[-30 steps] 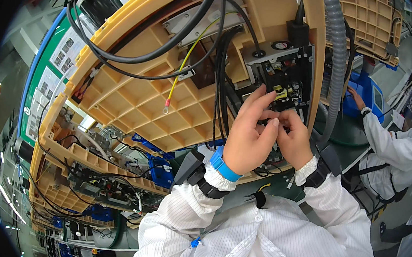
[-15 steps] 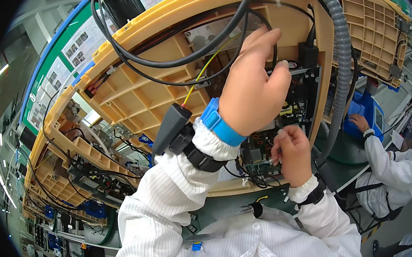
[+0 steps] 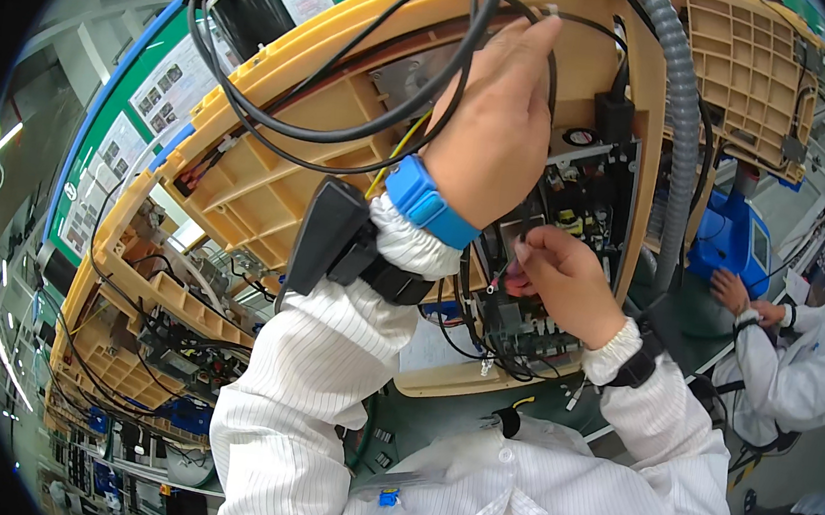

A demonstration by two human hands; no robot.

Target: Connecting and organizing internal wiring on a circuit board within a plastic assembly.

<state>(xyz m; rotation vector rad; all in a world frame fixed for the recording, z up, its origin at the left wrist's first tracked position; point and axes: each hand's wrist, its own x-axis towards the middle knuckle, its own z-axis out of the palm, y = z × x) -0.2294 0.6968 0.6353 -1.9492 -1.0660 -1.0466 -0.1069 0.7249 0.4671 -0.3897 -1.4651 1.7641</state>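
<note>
My left hand (image 3: pixel 497 121) reaches up over the yellow plastic housing (image 3: pixel 272 208), its fingers stretched out beside a looped black cable (image 3: pixel 320 134). The fingertips come up against a thinner part of the cable; whether they touch it I cannot tell. A blue wrist strap (image 3: pixel 431 202) with a yellow-green lead (image 3: pixel 401 156) circles that wrist. Lower right, my right hand (image 3: pixel 566 284) pinches a thin wire, with a small ring terminal (image 3: pixel 493 284) hanging just left of the fingers. Behind it lies a circuit board (image 3: pixel 578 210) inside the housing.
A grey corrugated hose (image 3: pixel 684 135) runs down the right side of the housing. Loose black wires (image 3: pixel 498 357) trail over its front edge. Further right, a co-worker (image 3: pixel 805 349) sits by a blue device (image 3: pixel 731 241). Another open housing (image 3: pixel 120 358) stands at left.
My left hand has moved up and slightly left, and its thumb is now hidden. My right hand has moved slightly left and turned. The thin black cable has shifted across the housing.
</note>
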